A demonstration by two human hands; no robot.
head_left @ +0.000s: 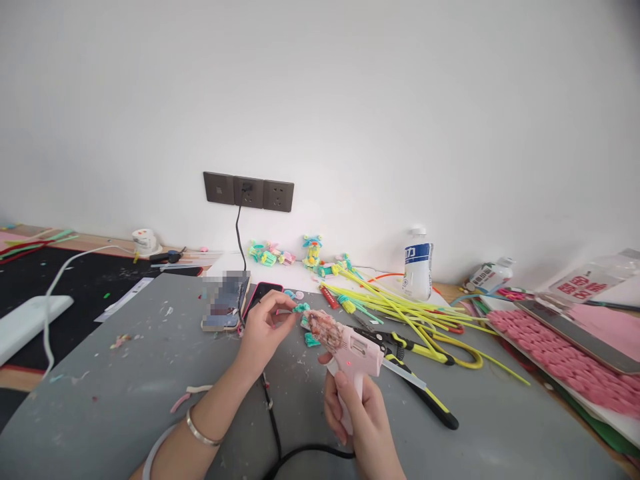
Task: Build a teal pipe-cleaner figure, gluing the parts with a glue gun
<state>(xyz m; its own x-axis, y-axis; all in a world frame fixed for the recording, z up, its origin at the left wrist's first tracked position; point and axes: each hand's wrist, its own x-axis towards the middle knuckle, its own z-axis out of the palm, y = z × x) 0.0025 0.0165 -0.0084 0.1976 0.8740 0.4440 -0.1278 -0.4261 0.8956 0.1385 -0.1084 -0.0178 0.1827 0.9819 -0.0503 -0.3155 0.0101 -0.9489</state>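
My right hand [353, 407] is wrapped round the handle of a pink hot glue gun [357, 353]. Its red light glows, brownish residue coats its front end, and a clear glue stick [405, 375] juts from the back. Between finger and thumb, my left hand [270, 330] pinches a small teal pipe cleaner piece [301, 307] close to the gun's tip. Another teal piece [311, 340] lies on the mat just below the nozzle. Black and yellow pliers [425, 393] rest behind and to the right of the gun, partly hidden by it.
Yellow pipe cleaners [395, 303] spread across the right. A white bottle [418, 267] stands against the wall. Two phones [225, 307] lie left of centre. Small pipe cleaner figures [313, 252] line the back. The black cord [310, 448] runs along the front of the grey mat [150, 373].
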